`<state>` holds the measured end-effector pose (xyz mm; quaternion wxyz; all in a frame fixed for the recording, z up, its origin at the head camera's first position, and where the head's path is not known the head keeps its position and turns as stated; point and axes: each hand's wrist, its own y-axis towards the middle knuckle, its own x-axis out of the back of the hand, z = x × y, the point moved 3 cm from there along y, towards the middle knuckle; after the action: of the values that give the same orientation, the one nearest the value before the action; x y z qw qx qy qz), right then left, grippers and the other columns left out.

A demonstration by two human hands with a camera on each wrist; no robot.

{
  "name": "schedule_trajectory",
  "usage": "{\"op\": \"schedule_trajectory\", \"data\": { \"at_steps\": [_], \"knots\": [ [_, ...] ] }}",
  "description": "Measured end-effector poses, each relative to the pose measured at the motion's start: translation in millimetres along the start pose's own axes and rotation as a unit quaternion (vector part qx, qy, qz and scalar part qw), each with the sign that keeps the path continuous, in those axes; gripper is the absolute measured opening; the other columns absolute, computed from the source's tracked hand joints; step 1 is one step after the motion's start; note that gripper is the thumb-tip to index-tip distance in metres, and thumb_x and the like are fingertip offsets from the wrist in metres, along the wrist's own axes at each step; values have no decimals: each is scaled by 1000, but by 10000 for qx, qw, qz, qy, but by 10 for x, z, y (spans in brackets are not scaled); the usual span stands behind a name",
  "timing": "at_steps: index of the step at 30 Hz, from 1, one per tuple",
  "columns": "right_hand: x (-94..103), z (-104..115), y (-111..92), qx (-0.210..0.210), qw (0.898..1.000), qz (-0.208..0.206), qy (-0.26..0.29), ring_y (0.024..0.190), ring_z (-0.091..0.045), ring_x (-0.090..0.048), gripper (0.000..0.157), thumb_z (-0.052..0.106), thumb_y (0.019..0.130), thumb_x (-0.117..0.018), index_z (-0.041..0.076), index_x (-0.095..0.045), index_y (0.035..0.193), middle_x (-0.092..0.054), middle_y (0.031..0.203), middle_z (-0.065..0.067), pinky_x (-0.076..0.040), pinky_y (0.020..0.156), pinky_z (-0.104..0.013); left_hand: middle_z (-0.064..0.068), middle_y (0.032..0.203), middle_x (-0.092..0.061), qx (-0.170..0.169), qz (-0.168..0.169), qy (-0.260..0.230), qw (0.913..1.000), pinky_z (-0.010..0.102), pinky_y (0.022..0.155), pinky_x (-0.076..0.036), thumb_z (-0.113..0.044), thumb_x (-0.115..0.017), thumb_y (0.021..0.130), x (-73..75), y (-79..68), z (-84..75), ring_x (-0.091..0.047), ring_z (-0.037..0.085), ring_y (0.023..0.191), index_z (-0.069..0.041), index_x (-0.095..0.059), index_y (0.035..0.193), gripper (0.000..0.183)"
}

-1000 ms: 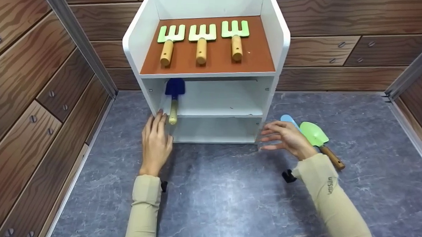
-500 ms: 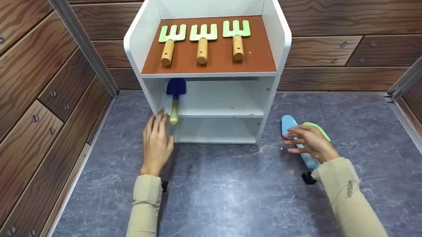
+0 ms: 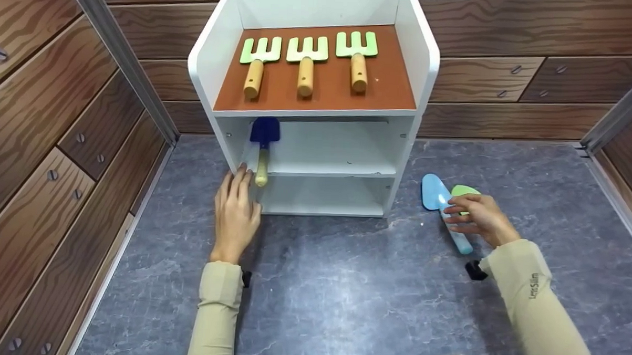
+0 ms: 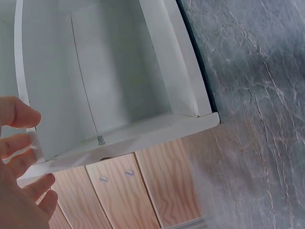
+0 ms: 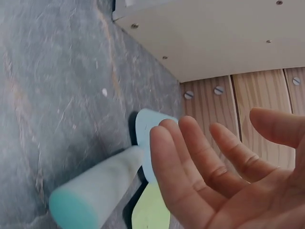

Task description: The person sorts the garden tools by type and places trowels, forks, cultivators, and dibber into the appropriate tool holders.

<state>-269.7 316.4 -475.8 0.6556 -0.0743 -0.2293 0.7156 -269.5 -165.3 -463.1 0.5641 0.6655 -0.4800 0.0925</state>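
Observation:
My left hand rests its fingertips at the front left edge of a white cabinet, below a blue hand trowel. That trowel lies on the middle shelf, its pale wooden handle jutting past the front. In the left wrist view, the fingers lie across the cabinet's side edge. My right hand hovers with loosely bent fingers over a light blue trowel on the floor. It holds nothing in the right wrist view. A green trowel lies beyond, mostly covered by the hand.
Three green hand forks with wooden handles lie in a row on the cabinet's brown top. Beneath the middle shelf is a lower shelf. Wood-patterned walls stand behind and at both sides of the grey marbled floor.
My right hand has moved from beside the cabinet's right edge rightward, to over the light blue trowel, uncovering its blade and handle. The left hand has stayed at the cabinet edge.

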Motion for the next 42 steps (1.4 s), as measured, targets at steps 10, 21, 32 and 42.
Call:
{"op": "schedule_trajectory", "data": {
  "at_steps": [10,21,32,42],
  "knots": [
    [116,-108,17,-239,9988,-164,-395,92,-10,-68,58,26,107,-45,-13,-34,149,-65,118,-12,-58,87,-36,20,150,-47,-4,37,37,10000,62,112,-31,4,-70,80,-1,-13,7,-40,48,136,6,-53,139,61],
    [184,-216,37,-663,9963,-303,-455,81,-9,-65,65,28,106,-46,-14,-24,151,-66,99,0,-60,77,-37,20,149,-48,-3,51,28,10000,63,112,-31,3,-71,81,2,-9,11,-41,48,135,5,-53,139,60],
    [237,-357,123,-1060,9944,51,5,82,-15,-69,57,29,106,-43,-10,-36,146,-70,96,2,-60,74,-44,20,149,-48,-36,38,21,10000,62,113,-30,3,-72,81,2,-1,8,-41,48,135,6,-54,138,61],
    [197,-388,175,-1255,9914,-16,361,80,-14,-69,61,25,103,-57,-11,-35,147,-69,89,3,-61,76,-40,19,150,-47,-14,43,51,10000,63,111,-32,5,-71,79,2,-13,13,-41,47,135,5,-54,139,62]
  ]
}}
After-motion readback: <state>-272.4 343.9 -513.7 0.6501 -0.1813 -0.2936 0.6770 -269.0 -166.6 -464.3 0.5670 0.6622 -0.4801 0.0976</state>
